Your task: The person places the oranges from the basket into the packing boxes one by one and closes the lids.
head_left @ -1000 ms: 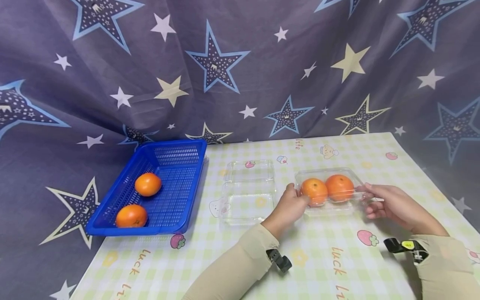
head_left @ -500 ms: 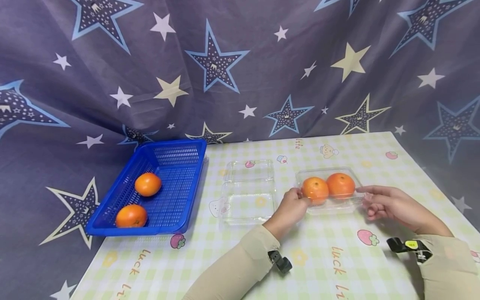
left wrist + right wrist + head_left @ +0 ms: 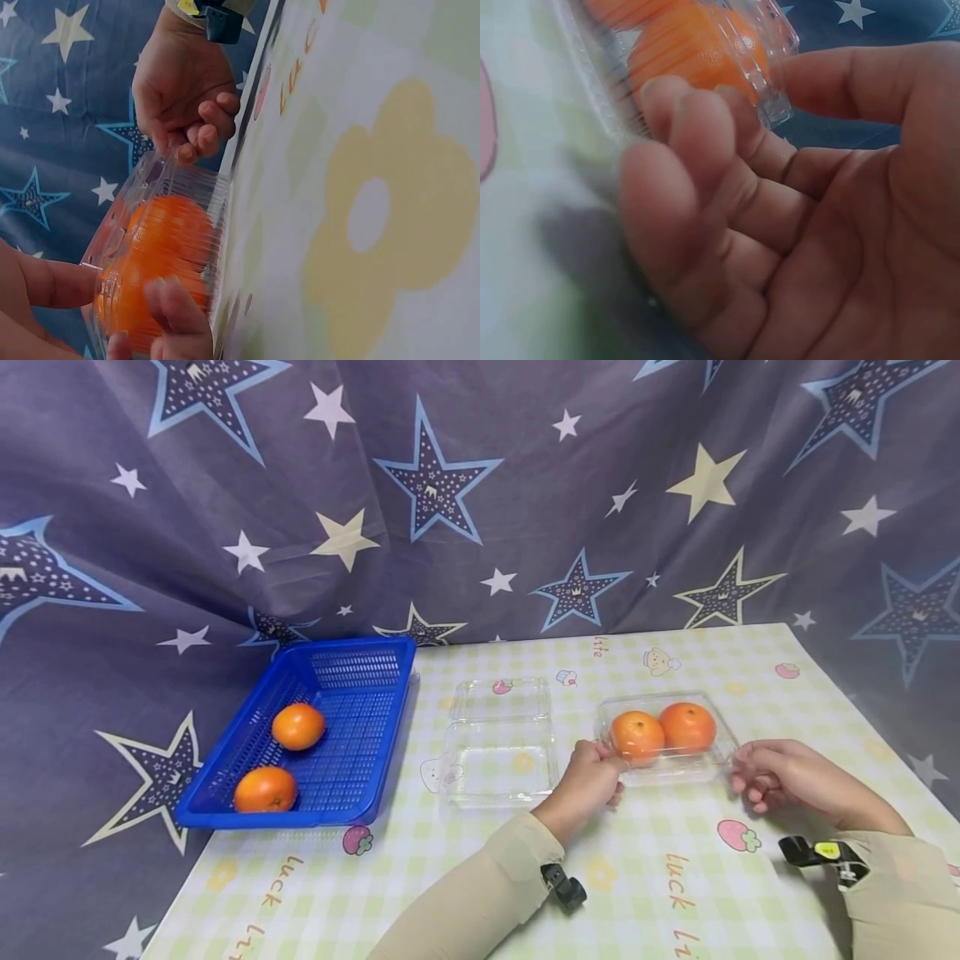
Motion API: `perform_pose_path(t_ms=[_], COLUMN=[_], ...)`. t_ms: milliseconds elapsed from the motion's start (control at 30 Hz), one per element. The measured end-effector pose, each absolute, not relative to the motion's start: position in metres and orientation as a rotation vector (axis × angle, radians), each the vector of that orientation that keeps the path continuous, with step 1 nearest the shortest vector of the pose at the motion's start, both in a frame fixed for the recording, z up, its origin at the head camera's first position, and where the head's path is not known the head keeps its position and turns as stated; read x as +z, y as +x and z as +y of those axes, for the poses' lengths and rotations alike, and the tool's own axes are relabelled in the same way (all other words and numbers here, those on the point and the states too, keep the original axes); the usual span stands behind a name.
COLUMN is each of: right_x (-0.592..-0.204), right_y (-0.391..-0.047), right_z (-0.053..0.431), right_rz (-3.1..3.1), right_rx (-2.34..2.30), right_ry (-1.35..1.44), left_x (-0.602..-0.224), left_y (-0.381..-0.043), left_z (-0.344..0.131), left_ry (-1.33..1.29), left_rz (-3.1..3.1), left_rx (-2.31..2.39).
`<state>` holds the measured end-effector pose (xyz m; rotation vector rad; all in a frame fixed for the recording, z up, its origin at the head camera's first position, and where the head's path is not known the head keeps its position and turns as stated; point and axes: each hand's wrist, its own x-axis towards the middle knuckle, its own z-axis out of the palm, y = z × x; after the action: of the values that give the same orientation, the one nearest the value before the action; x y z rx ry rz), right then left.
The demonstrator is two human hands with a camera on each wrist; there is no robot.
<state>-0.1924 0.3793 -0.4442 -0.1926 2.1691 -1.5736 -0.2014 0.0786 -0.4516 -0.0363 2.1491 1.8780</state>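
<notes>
Two oranges sit side by side in a clear plastic clamshell box, right of the table's middle. My left hand pinches the box's left front corner, thumb over the edge; the left wrist view shows its fingertips against the clear wall. At the right front corner, my right hand pinches the rim. In the right wrist view, that thumb presses the edge with the index finger bent below, and the other fingers are curled loosely. Clear plastic covers the oranges; how firmly the lid is fastened I cannot tell.
Another clear clamshell box lies unfolded and empty left of my left hand. Farther left stands a blue plastic basket holding two oranges. A star-patterned cloth hangs behind the checked tablecloth.
The right index finger, stretched along the box's side half a second ago, has bent in at the corner. The box has shifted slightly right; the left hand stays at its corner.
</notes>
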Motion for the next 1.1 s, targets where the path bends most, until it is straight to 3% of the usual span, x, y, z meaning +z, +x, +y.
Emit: perform_pose_path(t_ms=[1100], right_x=[-0.451], right_y=[-0.196], right_z=[0.386], right_rz=[2.106], right_rx=[-1.607], right_ry=[-0.284], left_x=[-0.455], left_y=[-0.201], left_z=[0.074], left_ry=[0.028], left_rz=[1.859], left_rx=[1.821])
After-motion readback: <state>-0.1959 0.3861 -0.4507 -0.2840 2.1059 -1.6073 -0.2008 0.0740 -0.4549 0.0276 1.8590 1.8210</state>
